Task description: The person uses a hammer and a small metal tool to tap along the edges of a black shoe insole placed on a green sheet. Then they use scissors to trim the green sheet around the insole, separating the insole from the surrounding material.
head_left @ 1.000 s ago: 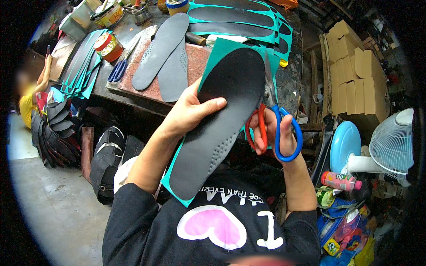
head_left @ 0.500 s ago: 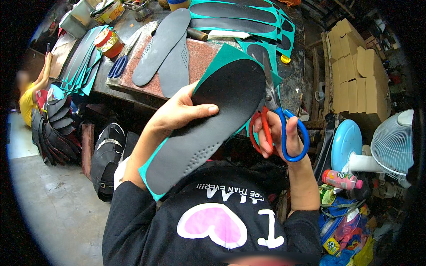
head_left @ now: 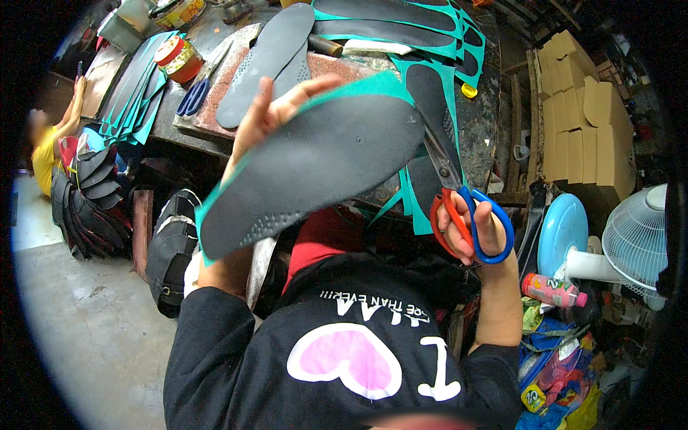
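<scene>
A dark grey shoe insole with a teal sheet margin along its far edge and left end lies across my left hand. That hand supports it from beneath, its thumb lifted off the top and its fingers showing beyond the far edge. My right hand has its fingers through the handles of scissors, one loop red and one blue. The scissor blades point away from me, beside the insole's right end; their tips lie at its edge, and whether they touch it I cannot tell.
Behind, the worktable bears a red-lidded jar, dark-handled scissors, loose grey insoles and teal-edged sheets. Cardboard boxes and a fan stand right. Far left, a person in yellow sits near black straps.
The insole has turned flatter and shifted left. My left thumb has come off its upper face. The scissors have moved right and slightly toward me.
</scene>
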Available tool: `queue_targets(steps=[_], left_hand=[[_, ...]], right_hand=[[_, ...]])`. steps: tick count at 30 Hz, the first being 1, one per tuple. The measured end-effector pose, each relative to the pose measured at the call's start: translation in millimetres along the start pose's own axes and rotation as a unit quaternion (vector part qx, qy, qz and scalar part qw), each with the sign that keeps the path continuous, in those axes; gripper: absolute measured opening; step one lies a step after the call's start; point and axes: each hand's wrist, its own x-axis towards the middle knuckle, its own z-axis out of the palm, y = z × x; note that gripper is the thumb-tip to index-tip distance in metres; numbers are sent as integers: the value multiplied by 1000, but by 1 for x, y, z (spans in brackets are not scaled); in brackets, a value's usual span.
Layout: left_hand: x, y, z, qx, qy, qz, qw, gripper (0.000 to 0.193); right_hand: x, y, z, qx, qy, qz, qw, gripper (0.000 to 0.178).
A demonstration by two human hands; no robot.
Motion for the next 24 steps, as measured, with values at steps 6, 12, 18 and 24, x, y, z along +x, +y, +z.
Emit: queue_targets(steps=[6,12,18,24], left_hand=[[0,-57,43,89,77,257,959,66],[18,-58,58,138,319,251,904,25],[12,-65,56,169,289,222,916,29],[13,-51,37,155,248,221,930,33]], right_hand=[[14,15,18,20,72,-53,996,76],[23,16,33,-24,57,-72,995,82],[22,21,32,22,14,-59,998,90],[3,18,15,-8,-8,11,1000,92]])
